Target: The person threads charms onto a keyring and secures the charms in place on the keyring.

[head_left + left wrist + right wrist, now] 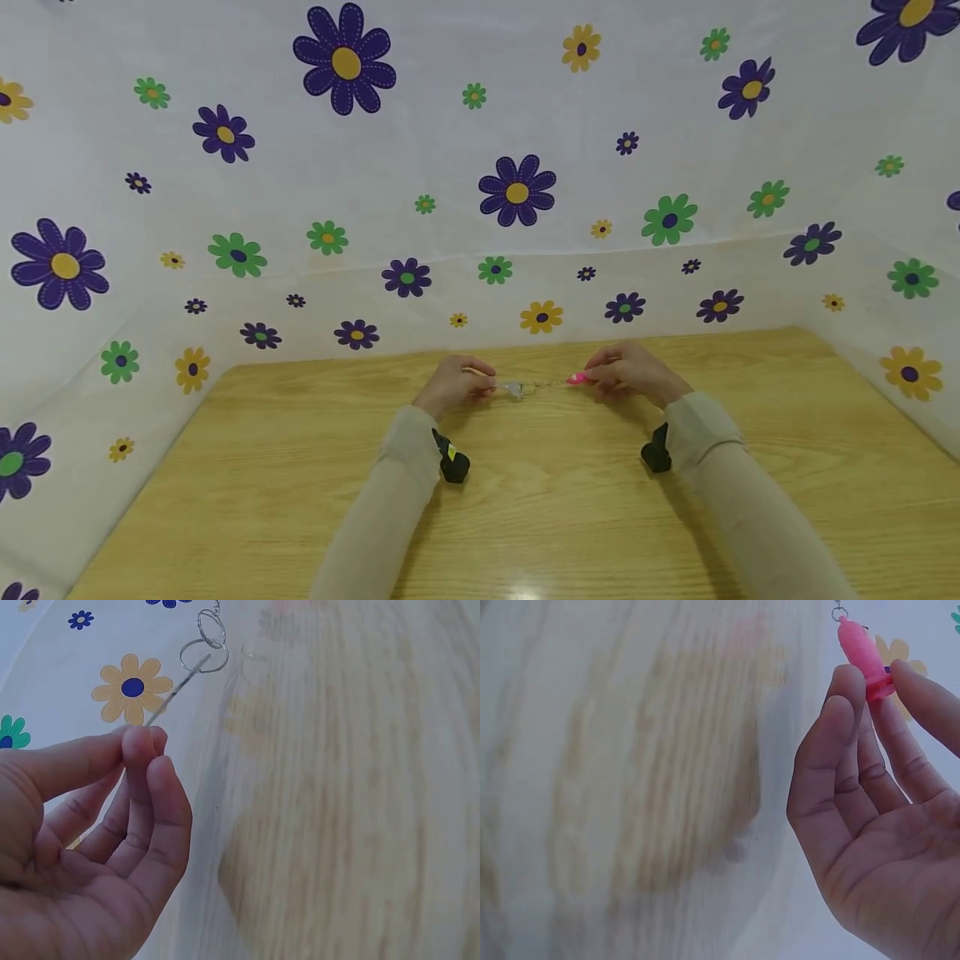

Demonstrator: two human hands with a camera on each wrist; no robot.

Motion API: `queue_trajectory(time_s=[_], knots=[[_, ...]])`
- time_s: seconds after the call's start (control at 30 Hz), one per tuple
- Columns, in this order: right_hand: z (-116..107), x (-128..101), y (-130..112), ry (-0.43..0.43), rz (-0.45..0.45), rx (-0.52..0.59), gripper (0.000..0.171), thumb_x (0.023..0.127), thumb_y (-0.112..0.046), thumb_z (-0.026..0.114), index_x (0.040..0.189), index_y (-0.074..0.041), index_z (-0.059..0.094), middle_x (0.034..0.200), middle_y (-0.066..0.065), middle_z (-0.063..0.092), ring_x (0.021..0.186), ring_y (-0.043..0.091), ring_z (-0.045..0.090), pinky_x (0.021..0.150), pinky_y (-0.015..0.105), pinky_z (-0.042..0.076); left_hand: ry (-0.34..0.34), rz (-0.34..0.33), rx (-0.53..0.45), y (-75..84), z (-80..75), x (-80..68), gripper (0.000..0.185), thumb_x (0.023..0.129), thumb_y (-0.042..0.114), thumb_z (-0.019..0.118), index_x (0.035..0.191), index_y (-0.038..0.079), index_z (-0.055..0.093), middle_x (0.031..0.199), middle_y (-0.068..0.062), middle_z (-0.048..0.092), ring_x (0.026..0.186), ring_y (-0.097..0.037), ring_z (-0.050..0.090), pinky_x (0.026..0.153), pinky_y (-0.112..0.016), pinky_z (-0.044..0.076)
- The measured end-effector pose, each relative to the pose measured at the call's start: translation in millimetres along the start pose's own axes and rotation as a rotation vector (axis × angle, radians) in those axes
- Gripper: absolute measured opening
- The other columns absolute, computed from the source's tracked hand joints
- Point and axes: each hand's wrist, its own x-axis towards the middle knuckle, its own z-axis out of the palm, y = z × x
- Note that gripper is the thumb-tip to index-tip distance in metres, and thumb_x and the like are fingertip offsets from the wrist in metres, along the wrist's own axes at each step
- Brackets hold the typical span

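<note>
Between my two hands, above the wooden table, a keychain is stretched out. My left hand [456, 386] pinches one end of a thin metal key [174, 696], seen edge-on in the left wrist view. The key's other end hangs on a silver ring [204, 672], linked to further rings and a fine chain [551, 383]. At the opposite end, my right hand [632, 373] pinches the base of a pink charm [861, 649] between thumb and fingers. The charm's upper tip bears a small metal ring [840, 613]. Fingertips partly cover the charm's base and the key's held end.
The wooden table [525, 508] extends around both hands. A white cloth with flower prints [420, 150] rises behind the table and along its left and right sides. Black wrist cameras [454, 465] sit below each sleeve cuff.
</note>
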Motion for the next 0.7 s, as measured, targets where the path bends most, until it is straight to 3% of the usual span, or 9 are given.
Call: queue_trajectory(time_s=[0.2, 0.37, 0.53, 0.7], knots=[[-0.4, 3.0, -0.6, 0.02, -0.028, 0.007, 0.03, 0.102, -0.01, 0.061, 0.121, 0.013, 0.06, 0.092, 0.014, 0.07, 0.076, 0.018, 0.066, 0.072, 0.03, 0.057, 0.067, -0.008, -0.031, 3.6, -0.1, 0.6, 0.021, 0.097, -0.005, 0.063, 0.117, -0.01, 0.066, 0.085, -0.011, 0.07, 0.069, -0.013, 0.063, 0.063, -0.024, 0.056], [-4.1, -0.8, -0.9, 0.069, -0.011, -0.051, 0.037, 0.102, -0.011, 0.06, 0.127, 0.015, 0.054, 0.11, 0.023, 0.067, 0.082, 0.018, 0.067, 0.078, 0.033, 0.058, 0.071, -0.018, -0.017, 5.6, -0.2, -2.0, 0.023, 0.097, -0.004, 0.064, 0.119, -0.011, 0.066, 0.087, -0.011, 0.07, 0.073, -0.014, 0.065, 0.067, -0.025, 0.057], [-14.0, -9.8, 4.0, 0.098, -0.017, -0.104, 0.039, 0.102, -0.015, 0.059, 0.128, 0.015, 0.054, 0.119, 0.027, 0.062, 0.088, 0.022, 0.067, 0.085, 0.039, 0.057, 0.044, 0.018, 0.142, 7.4, -5.2, -9.1, 0.022, 0.097, 0.001, 0.065, 0.117, -0.009, 0.067, 0.093, -0.013, 0.073, 0.075, -0.016, 0.068, 0.071, -0.028, 0.058], [-24.2, -23.2, 10.4, 0.108, -0.027, -0.14, 0.04, 0.103, -0.017, 0.058, 0.128, 0.013, 0.055, 0.12, 0.027, 0.062, 0.092, 0.025, 0.068, 0.088, 0.043, 0.057, -0.031, 0.065, 0.317, 17.3, -11.5, -23.4, 0.022, 0.099, 0.009, 0.065, 0.116, -0.005, 0.068, 0.095, -0.013, 0.074, 0.081, -0.02, 0.07, 0.078, -0.035, 0.059]])
